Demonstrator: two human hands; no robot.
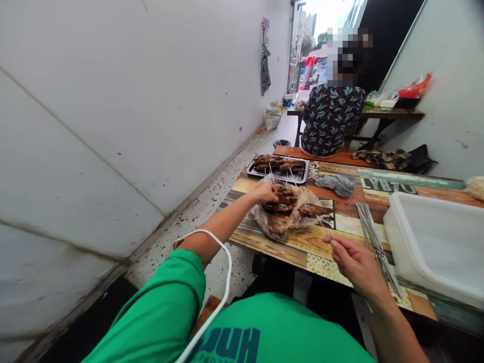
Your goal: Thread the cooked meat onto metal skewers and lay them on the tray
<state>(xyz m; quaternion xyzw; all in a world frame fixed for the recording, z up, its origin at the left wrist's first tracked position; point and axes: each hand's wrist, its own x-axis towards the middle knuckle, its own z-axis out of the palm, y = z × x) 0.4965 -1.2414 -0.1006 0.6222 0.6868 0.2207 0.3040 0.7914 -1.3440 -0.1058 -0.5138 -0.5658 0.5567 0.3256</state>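
My right hand [350, 257] is closed around a thin metal skewer [323, 225]. On the skewer's far end is a flat, dark brown piece of meat [310, 210], over the right side of an open clear plastic bag [260, 218]. More brown meat pieces [279, 222] lie inside that bag. My left hand [265, 192] reaches in at the bag's far left edge, its fingers bent together against the meat; what they pinch is hidden. Beside my right hand lies a bundle of metal skewers [372, 234].
Behind the bag, a metal tray [249, 171] holds skewered brown meat. A grey cloth [336, 184] lies right of it. A white plastic tub [391, 227] stands at the table's right. A person [333, 118] sits on the bench ahead, back turned. A white cable [229, 272] crosses my left arm.
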